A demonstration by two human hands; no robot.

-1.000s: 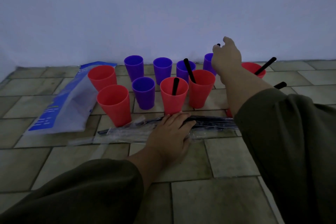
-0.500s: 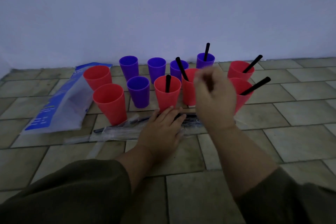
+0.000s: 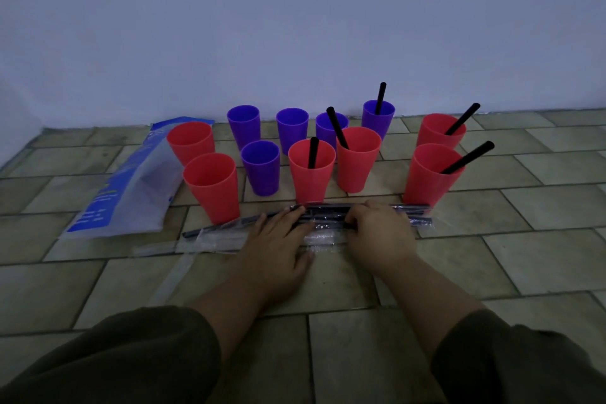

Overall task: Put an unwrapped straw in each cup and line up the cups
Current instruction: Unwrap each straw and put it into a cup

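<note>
Head view: wrapped straws [image 3: 324, 215] are lying on the floor [image 3: 360, 354], touching the front cups [image 3: 213, 193]. Five of eleven are now holding a black straw [image 3: 380, 98]. Right grip [image 3: 377, 236], back from the rear purple cup [image 3: 378, 121], is curling its fingers onto the bundle. Left grip [image 3: 275, 239] is pressing it flat, fingers straight. Another unwrapping is probably starting, with six cups waiting.

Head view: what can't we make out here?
- Wrapped straws: count unclear; left hand and wrapper glare cover them.
- Right hand: fingertips curl under, so any pinch is hidden.
- Blue bag: print too small and dim to read.
- Back purple cup: lower part behind a red cup.
</note>
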